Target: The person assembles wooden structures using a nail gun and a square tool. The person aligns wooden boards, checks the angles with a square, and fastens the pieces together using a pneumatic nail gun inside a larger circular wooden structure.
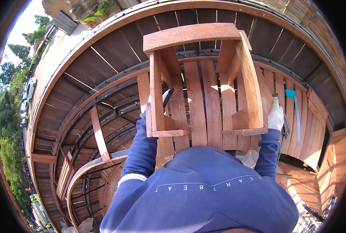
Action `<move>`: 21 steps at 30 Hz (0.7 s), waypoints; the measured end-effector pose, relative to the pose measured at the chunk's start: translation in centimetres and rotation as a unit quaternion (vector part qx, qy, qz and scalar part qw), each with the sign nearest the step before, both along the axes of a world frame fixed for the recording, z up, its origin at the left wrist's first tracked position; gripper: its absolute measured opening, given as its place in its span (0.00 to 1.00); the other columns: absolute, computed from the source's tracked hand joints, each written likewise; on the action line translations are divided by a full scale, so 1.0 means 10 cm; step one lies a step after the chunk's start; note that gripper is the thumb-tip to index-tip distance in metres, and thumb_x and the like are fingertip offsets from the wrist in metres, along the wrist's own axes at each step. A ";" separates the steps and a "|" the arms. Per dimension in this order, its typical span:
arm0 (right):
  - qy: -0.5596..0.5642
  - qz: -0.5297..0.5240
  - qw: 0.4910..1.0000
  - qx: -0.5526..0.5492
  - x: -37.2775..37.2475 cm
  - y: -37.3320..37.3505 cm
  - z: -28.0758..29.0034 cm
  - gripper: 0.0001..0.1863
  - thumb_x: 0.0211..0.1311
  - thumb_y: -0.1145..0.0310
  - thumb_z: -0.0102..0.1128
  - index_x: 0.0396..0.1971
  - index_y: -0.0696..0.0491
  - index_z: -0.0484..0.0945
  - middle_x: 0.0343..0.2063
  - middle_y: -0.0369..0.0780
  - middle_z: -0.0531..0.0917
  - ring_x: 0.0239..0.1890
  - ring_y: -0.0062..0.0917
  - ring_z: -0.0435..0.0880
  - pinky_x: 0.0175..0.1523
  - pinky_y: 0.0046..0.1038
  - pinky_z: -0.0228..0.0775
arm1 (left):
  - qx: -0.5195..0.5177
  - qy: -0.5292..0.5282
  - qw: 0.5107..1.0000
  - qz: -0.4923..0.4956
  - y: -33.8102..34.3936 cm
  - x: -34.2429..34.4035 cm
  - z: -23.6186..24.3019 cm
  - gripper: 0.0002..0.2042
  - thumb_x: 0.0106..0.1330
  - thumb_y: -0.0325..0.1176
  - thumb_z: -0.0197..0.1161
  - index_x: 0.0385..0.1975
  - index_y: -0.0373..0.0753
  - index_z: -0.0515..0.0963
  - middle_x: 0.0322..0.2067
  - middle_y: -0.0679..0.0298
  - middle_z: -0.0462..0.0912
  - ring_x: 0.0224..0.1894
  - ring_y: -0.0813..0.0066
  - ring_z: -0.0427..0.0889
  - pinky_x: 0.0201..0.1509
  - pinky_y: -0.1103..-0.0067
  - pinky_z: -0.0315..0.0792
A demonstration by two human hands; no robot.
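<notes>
A reddish-brown wooden frame, with a curved top rail and several legs, stands in front of me on a slatted wooden surface. My left hand, in a white glove with dark parts, is at the frame's left leg and seems closed round it. The leg hides part of that hand. Just outside the frame's right side, my gloved right hand appears closed on a slim grey metal tool, whose kind I cannot make out. Right of it lies a T-shaped tool with a teal head and pale blue blade.
Curved wooden tiers with gaps between dark boards sweep round the far side. At left, a curved rail borders lower slatted levels, with a loose slatted piece there. Wooden panels stand at lower right. Parked vehicles and trees are far left.
</notes>
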State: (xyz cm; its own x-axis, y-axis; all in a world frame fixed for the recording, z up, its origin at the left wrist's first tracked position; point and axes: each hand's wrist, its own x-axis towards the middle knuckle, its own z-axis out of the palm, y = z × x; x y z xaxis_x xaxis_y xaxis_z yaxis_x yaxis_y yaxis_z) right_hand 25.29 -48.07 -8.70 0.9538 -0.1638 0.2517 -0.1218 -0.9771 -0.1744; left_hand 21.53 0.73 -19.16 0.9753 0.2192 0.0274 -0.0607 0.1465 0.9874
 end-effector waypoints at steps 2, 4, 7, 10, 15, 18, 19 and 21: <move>0.031 -0.017 0.999 0.023 -0.03 0.08 0.18 0.40 0.47 0.60 0.71 0.64 0.54 0.70 0.49 0.52 0.79 0.52 0.47 0.79 0.57 0.43 0.71 | 0.031 0.026 0.999 0.034 0.02 -0.03 -0.12 0.26 0.65 0.27 0.67 0.63 0.35 0.68 0.55 0.58 0.78 0.55 0.71 0.79 0.59 0.76 0.76; 0.028 -0.003 1.000 0.013 -0.04 0.06 0.19 0.40 0.47 0.61 0.71 0.63 0.54 0.70 0.50 0.53 0.79 0.53 0.47 0.78 0.59 0.43 0.70 | 0.030 0.063 0.995 0.077 0.03 -0.07 -0.14 0.25 0.65 0.26 0.67 0.62 0.35 0.69 0.55 0.58 0.78 0.54 0.71 0.80 0.58 0.76 0.77; -0.007 0.026 1.000 0.017 -0.07 -0.03 0.14 0.40 0.46 0.62 0.72 0.63 0.54 0.71 0.52 0.53 0.78 0.55 0.48 0.77 0.62 0.42 0.68 | -0.088 0.067 0.990 0.091 -0.07 -0.22 0.21 0.23 0.67 0.27 0.65 0.61 0.35 0.70 0.54 0.57 0.78 0.53 0.70 0.81 0.57 0.75 0.78; -0.076 0.078 0.993 0.043 -0.11 -0.04 0.16 0.38 0.49 0.66 0.70 0.63 0.55 0.71 0.53 0.52 0.78 0.56 0.45 0.77 0.63 0.41 0.68 | -0.152 0.037 0.987 0.046 -0.07 -0.50 0.50 0.19 0.72 0.30 0.59 0.59 0.31 0.71 0.51 0.53 0.81 0.53 0.65 0.82 0.58 0.73 0.79; -0.125 0.160 0.892 0.404 -0.26 0.20 0.36 0.32 0.56 0.73 0.64 0.64 0.56 0.70 0.56 0.46 0.78 0.58 0.36 0.78 0.65 0.35 0.68 | -0.166 0.036 0.984 0.054 -0.16 -1.00 0.69 0.19 0.76 0.36 0.48 0.58 0.27 0.70 0.48 0.49 0.82 0.51 0.59 0.84 0.56 0.70 0.80; -0.024 0.164 0.787 0.594 -0.29 0.30 0.71 0.31 0.61 0.71 0.63 0.66 0.55 0.68 0.59 0.43 0.76 0.58 0.32 0.78 0.63 0.29 0.70 | 0.207 -0.023 0.978 0.025 -0.04 -1.16 0.67 0.22 0.74 0.41 0.52 0.61 0.32 0.69 0.48 0.52 0.83 0.51 0.60 0.83 0.55 0.69 0.78; -0.022 0.201 0.792 0.576 -0.25 0.32 0.82 0.31 0.62 0.71 0.63 0.66 0.55 0.68 0.60 0.44 0.76 0.58 0.31 0.78 0.63 0.29 0.71 | 0.175 -0.033 0.984 0.014 -0.12 -1.12 0.88 0.24 0.74 0.44 0.52 0.62 0.33 0.68 0.49 0.52 0.82 0.51 0.61 0.83 0.56 0.70 0.78; -0.022 0.277 0.797 0.537 -0.15 0.37 0.97 0.31 0.62 0.71 0.63 0.66 0.56 0.67 0.60 0.44 0.75 0.57 0.30 0.78 0.62 0.28 0.71 | -0.003 -0.040 0.999 0.006 -0.24 -1.06 1.20 0.28 0.74 0.50 0.50 0.64 0.35 0.67 0.52 0.51 0.81 0.50 0.65 0.83 0.56 0.73 0.76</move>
